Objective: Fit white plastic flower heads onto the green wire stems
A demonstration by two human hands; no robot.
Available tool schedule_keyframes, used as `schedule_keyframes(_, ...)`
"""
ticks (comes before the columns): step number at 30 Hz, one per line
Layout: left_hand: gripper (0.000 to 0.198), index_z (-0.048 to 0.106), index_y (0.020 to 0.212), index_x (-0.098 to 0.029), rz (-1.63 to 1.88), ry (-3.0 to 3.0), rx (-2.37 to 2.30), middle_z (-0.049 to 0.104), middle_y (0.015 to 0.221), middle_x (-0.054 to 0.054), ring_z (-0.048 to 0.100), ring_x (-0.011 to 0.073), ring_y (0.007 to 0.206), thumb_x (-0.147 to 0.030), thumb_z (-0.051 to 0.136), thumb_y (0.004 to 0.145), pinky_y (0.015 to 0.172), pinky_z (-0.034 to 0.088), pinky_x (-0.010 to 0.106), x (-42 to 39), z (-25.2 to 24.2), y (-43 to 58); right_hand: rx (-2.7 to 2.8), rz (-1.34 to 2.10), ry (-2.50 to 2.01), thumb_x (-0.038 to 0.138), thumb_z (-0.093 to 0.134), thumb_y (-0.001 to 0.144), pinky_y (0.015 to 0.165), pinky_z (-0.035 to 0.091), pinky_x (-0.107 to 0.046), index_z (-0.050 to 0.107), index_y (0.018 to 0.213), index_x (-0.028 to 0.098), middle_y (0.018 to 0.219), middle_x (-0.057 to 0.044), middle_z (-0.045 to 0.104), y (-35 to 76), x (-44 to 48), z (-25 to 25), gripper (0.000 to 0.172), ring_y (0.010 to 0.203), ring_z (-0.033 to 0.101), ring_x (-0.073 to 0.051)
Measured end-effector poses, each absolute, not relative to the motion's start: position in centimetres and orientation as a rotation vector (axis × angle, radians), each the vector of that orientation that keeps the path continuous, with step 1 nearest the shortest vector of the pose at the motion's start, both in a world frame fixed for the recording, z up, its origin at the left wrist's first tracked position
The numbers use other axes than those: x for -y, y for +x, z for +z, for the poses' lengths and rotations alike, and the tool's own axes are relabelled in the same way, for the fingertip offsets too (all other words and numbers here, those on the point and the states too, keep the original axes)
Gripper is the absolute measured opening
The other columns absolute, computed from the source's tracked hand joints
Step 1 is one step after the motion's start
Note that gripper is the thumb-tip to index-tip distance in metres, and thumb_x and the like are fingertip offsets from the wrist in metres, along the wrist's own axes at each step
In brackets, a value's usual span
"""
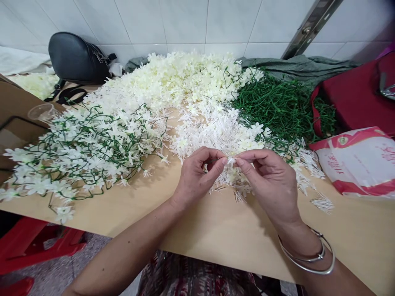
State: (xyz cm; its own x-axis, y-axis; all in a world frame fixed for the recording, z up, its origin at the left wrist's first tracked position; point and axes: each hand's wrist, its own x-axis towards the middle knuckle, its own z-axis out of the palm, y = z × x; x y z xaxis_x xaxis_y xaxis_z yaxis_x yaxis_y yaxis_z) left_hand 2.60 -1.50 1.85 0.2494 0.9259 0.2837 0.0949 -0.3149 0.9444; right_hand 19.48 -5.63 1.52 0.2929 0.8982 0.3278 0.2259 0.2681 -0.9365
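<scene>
My left hand (197,170) and my right hand (273,187) meet above the table's middle, each closed in a pinch. Between their fingertips is a small white flower stamen (231,160) with thin prongs; its finer details are too small to make out. Just behind and below the hands lies a heap of loose white stamens (205,131), with some petals among them. Cream artificial flower heads (175,78) are piled farther back. Bare green plastic stems (274,107) form a tangle at the back right. On the left spread white flowers on green stems (92,144).
A black bag (77,57) stands against the tiled wall at the back left, near a cardboard box (18,107). To the right are a red bag (352,92) and a pink-white tissue pack (364,162). A red stool (40,242) is below the table's left edge.
</scene>
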Motion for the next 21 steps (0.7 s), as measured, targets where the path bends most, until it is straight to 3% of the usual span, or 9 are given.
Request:
schedule_keyframes(5, 0.018, 0.068, 0.087, -0.018, 1.166, 1.446, -0.976, 0.057, 0.067, -0.003, 0.041, 0.0074, 0.056, -0.035, 0.073, 0.092, 0.053, 0.037, 0.022, 1.33, 2.1, 2.37, 1.118, 0.596, -1.23, 0.026, 0.08, 0.09, 0.075, 0.058, -0.035, 0.076, 0.093, 0.026, 0.086, -0.001, 0.075, 20.02, 5.23, 1.42, 0.005, 0.079, 0.07, -0.018)
schedule_keyframes(11, 0.015, 0.068, 0.084, -0.018, 1.214, 1.603, -0.959, 0.059, 0.069, -0.003, 0.047, 0.0072, 0.059, -0.03, 0.071, 0.092, 0.056, 0.042, 0.021, 1.44, 2.43, 2.34, 1.482, 0.436, -1.16, 0.019, 0.077, 0.091, 0.095, 0.059, -0.04, 0.075, 0.113, 0.028, 0.111, -0.004, 0.077, 19.74, 5.43, 1.62, 0.024, 0.104, 0.073, -0.021)
schedule_keyframes(17, 0.01, 0.068, 0.084, -0.018, 1.274, 1.849, -0.918, 0.06, 0.071, -0.004, 0.05, 0.0063, 0.059, -0.023, 0.071, 0.093, 0.058, 0.045, 0.019, 1.58, 2.2, 2.48, 1.605, 0.337, -1.139, 0.012, 0.07, 0.095, 0.09, 0.06, -0.038, 0.075, 0.1, 0.027, 0.097, -0.001, 0.078, 19.65, 5.48, 1.47, 0.017, 0.096, 0.074, -0.019)
schedule_keyframes(21, 0.009, 0.068, 0.085, -0.019, 1.247, 1.832, -0.931, 0.06, 0.071, -0.004, 0.05, 0.0065, 0.059, -0.023, 0.07, 0.092, 0.058, 0.045, 0.02, 1.67, 2.13, 2.52, 1.605, 0.389, -1.093, 0.009, 0.068, 0.094, 0.09, 0.06, -0.04, 0.073, 0.097, 0.027, 0.101, -0.002, 0.078, 19.67, 5.43, 1.26, 0.02, 0.1, 0.074, -0.02)
